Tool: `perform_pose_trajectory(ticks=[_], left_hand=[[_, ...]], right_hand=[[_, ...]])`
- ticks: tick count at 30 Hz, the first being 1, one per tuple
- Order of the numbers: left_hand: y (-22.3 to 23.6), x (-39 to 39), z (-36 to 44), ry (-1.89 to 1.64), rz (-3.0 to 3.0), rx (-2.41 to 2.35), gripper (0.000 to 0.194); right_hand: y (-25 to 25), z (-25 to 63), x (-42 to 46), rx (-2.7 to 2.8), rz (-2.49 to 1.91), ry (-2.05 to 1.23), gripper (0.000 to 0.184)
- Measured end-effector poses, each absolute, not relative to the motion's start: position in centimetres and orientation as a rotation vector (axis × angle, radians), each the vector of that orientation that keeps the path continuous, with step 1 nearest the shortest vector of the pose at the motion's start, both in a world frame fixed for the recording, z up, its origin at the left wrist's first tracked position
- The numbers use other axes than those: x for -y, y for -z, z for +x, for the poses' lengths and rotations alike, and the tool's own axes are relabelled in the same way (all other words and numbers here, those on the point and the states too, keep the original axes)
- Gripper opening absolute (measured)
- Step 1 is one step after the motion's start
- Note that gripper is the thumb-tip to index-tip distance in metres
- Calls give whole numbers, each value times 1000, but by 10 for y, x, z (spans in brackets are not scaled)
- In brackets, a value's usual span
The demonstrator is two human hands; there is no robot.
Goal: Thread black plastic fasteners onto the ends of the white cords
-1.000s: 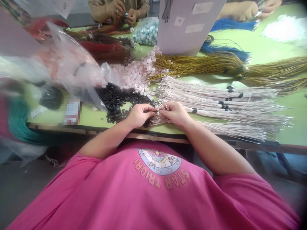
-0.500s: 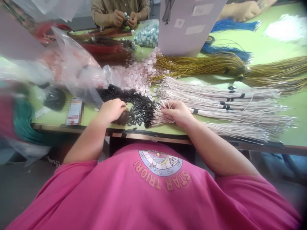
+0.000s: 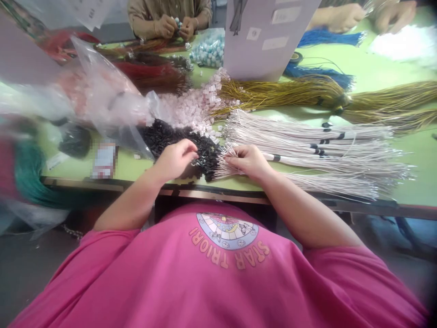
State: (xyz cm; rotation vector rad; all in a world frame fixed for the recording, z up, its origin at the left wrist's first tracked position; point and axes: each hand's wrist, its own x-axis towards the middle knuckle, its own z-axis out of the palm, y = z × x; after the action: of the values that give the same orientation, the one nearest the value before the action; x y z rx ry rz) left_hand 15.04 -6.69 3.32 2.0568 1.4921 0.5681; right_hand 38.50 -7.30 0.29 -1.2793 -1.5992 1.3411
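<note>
My left hand (image 3: 178, 158) is over the heap of small black plastic pieces (image 3: 160, 134), its thumb and fingers drawn together. Whatever may sit between those fingertips is too small to make out. To its right, my right hand (image 3: 251, 160) is closed on several thin white wires (image 3: 223, 171), whose tips fan out toward the black heap. More bundles of white wires (image 3: 293, 132), bound with black tape, lie beyond and to the right of my right hand.
Pale pink connector pieces (image 3: 191, 107) are heaped behind the black ones. Yellow wire bundles (image 3: 290, 93) lie farther back. A plastic bag (image 3: 109, 100) stands at left, near a blurred-out box (image 3: 104, 159). A grey divider (image 3: 254, 41) rises behind; co-workers' hands (image 3: 174, 27) work across the table.
My left hand has shifted right over the black pieces, closer to my right hand. The right hand keeps its grip on the white wires and has barely moved.
</note>
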Motion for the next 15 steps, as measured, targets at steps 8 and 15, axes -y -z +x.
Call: perform_pose_trajectory(ticks=[8, 15], left_hand=[[-16, 70, 192, -716, 1861, -1196, 19], [-14, 67, 190, -711, 1805, -1194, 20]], right_hand=[[-3, 385, 74, 1664, -1295, -1153, 20], [-2, 384, 75, 1826, -1328, -879, 21]])
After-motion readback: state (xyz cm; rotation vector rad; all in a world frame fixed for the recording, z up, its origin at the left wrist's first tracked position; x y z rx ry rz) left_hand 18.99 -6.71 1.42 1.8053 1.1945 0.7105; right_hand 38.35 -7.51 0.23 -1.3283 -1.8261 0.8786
